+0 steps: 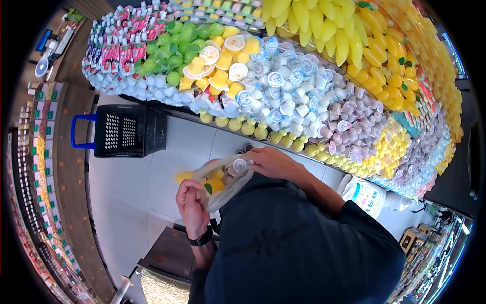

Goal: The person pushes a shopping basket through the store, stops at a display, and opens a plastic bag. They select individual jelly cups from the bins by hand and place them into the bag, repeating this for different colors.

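Plastic bag (228, 186) | left hand (192, 202) fingers pinch rim | right hand (273, 161) fingers grip 1 jelly cup (239, 165) (at mouth) | open floor (152, 172) beyond

place: shop | evidence: heaped jelly cup display (283, 86); black shopping basket (126, 130); stocked aisle shelves (43, 152)

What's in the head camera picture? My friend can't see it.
A person's left hand holds a clear plastic bag of yellow jelly sweets, while the right hand holds a small jelly cup at its mouth. Ahead lie heaps of colourful jelly cups, and a black basket stands on the floor.
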`<action>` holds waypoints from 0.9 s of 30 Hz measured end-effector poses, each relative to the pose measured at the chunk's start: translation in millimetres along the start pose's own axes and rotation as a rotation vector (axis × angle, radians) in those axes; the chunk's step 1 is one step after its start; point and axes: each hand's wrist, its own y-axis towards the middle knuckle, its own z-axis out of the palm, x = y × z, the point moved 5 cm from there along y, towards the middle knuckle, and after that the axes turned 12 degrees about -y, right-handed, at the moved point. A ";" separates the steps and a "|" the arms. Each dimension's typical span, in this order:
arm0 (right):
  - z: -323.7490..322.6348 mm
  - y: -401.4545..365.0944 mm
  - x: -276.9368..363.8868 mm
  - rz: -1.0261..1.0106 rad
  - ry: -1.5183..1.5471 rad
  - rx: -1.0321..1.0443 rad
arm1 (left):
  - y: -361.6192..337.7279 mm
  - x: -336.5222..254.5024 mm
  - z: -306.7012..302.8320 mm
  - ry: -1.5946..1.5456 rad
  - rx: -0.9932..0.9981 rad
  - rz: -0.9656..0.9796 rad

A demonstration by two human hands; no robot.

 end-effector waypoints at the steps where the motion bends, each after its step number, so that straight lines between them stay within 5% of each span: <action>1: -2.1 4.6 -1.4 -0.025 0.037 -0.021 | -0.5 -3.3 -3.5 -0.008 0.010 -0.023; 12: -48.5 45.2 -10.0 -0.206 0.222 -0.181 | 16.2 -42.4 -4.6 0.063 -0.089 0.035; 20: -80.4 70.4 -18.7 0.047 0.338 -0.341 | 85.4 -71.4 -26.6 0.078 -0.012 -0.070; 27: -124.7 103.3 -30.8 0.468 -0.002 -0.884 | 157.9 -101.3 -50.2 0.073 0.163 -0.234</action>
